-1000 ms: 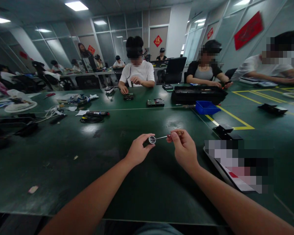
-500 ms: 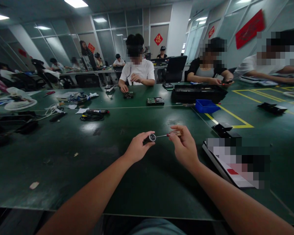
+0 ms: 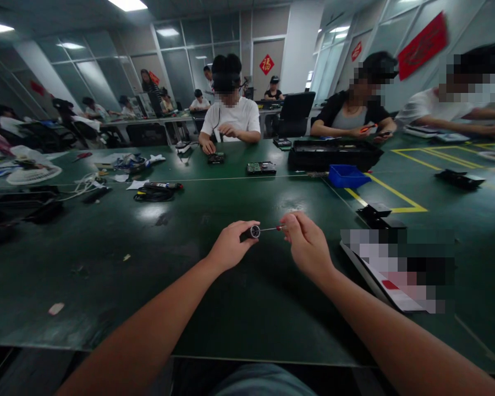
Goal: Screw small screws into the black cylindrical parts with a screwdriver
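Above the green table, my left hand [image 3: 230, 246] is closed round a small black cylindrical part [image 3: 254, 231] with a pale ring at its round end. That end faces right, towards my other hand. My right hand [image 3: 308, 242] grips a screwdriver [image 3: 269, 229] with a thin metal shaft and a red collar; the fingers cover most of its handle. The shaft points left, and its tip reaches the round end of the black part. Whether the tip sits on a screw is too small to tell.
A booklet or boxed sheet [image 3: 379, 275] lies right of my right forearm, near black brackets [image 3: 380, 216]. Farther back are a blue bin [image 3: 348, 176], a long black housing [image 3: 334, 156] and circuit boards [image 3: 261, 168]. A coiled black cable [image 3: 157, 192] rests at left. Co-workers sit opposite.
My right fingers have curled further over the screwdriver handle, hiding more of it. My left hand keeps its hold on the black part. A co-worker at right has raised their head.
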Tool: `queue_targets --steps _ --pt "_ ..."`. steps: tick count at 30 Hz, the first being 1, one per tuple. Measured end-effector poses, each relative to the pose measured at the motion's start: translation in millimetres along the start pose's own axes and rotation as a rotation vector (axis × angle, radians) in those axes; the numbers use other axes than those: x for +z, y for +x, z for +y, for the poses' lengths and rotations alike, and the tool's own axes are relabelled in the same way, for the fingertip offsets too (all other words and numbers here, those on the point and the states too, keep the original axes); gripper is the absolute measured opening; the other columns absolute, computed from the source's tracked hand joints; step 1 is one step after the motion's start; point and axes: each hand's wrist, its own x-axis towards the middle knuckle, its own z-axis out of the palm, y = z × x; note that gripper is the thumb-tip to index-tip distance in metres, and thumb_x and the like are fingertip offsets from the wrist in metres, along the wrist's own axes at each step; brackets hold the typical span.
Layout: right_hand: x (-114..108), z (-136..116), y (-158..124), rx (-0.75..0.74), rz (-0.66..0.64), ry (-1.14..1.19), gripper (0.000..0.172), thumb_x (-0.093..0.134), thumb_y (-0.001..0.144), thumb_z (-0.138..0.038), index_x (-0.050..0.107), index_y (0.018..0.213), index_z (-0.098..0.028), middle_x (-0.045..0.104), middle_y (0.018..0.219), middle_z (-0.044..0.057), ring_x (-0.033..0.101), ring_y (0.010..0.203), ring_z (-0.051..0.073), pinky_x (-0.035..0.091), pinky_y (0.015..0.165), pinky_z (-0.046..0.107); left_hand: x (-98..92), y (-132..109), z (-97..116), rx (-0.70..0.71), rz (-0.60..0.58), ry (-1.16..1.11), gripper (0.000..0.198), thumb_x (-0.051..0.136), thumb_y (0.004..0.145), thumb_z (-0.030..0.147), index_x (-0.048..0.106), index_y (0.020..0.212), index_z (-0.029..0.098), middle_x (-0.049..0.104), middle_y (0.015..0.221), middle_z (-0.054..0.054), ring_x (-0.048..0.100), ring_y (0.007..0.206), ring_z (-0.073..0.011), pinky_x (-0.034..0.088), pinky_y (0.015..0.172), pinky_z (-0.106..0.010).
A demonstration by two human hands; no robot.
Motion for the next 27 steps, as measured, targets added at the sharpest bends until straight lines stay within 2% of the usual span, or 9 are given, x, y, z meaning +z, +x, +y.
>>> queue_targets --steps 4,10,17,19,22,27 --pt "0 -2 2 0.039 0.078 0.116 0.020 0.053 0.097 -0.040 0.060 0.105 -0.023 0.066 0.082 0.002 0.062 0.074 0.018 0.048 0.070 0.034 1.4 0 -1 0.012 0.005 0.023 0.041 0.072 0.086 0.017 0.066 0.127 0.025 0.070 0.121 -0.005 0.062 0.115 -0.0230 0.045 0.105 -0.041" --pt "4 5 6 0.088 0.112 0.302 0.027 0.056 0.096 -0.046 0.067 0.095 -0.021 0.067 0.082 0.003 0.064 0.077 0.019 0.051 0.077 0.037 2.7 0 -3 0.057 -0.005 0.018 0.043 0.071 0.088 0.019 0.065 0.129 0.026 0.069 0.123 -0.005 0.062 0.116 -0.0231 0.046 0.105 -0.042" --pt "12 15 12 0.358 0.158 0.703 0.031 0.070 0.082 -0.052 0.066 0.082 -0.022 0.062 0.073 0.000 0.058 0.064 0.015 0.055 0.070 0.035 -3.3 4 -6 0.116 0.015 0.005 0.042 0.072 0.087 0.016 0.067 0.127 0.024 0.069 0.126 -0.005 0.060 0.119 -0.0220 0.043 0.107 -0.040" --pt "13 16 13 0.393 0.183 0.708 0.030 0.070 0.081 -0.052 0.064 0.079 -0.022 0.059 0.070 -0.002 0.055 0.060 0.014 0.055 0.069 0.035 -3.9 5 -7 0.107 -0.004 0.037 0.041 0.073 0.087 0.017 0.067 0.127 0.024 0.070 0.124 -0.005 0.061 0.117 -0.0226 0.044 0.105 -0.040" --pt "13 19 13 0.343 0.242 0.613 0.030 0.068 0.084 -0.052 0.064 0.082 -0.023 0.061 0.073 -0.001 0.056 0.063 0.015 0.054 0.068 0.034 -4.5 5 -8 0.081 -0.028 0.070 0.039 0.072 0.088 0.019 0.067 0.127 0.024 0.070 0.123 -0.006 0.062 0.116 -0.0236 0.044 0.104 -0.041" --pt "10 19 12 0.205 0.162 0.453 0.028 0.061 0.091 -0.051 0.064 0.090 -0.023 0.065 0.080 0.001 0.061 0.072 0.017 0.052 0.071 0.034 -4.9 5 -8 0.062 -0.010 0.075 0.041 0.072 0.088 0.020 0.066 0.128 0.023 0.070 0.121 -0.006 0.062 0.114 -0.0237 0.045 0.103 -0.040"
